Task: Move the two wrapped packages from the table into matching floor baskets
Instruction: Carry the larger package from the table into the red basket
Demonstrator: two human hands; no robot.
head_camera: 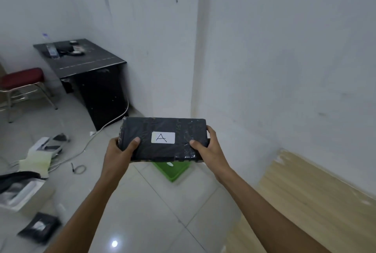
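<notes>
A black wrapped package (164, 128) with a white label reading "A" is held flat in the air in front of me. My left hand (120, 151) grips its left end and my right hand (207, 147) grips its right end, thumbs on top. A green floor basket (172, 169) lies on the tiles right below the package, and only its near corner shows. No second package is visible.
A black table (81, 57) with a bottle and small items stands in the far left corner, a red chair (22, 81) beside it. Cables, foam, boxes and a black bag litter the floor at left. A wooden board (317, 187) lies along the right wall.
</notes>
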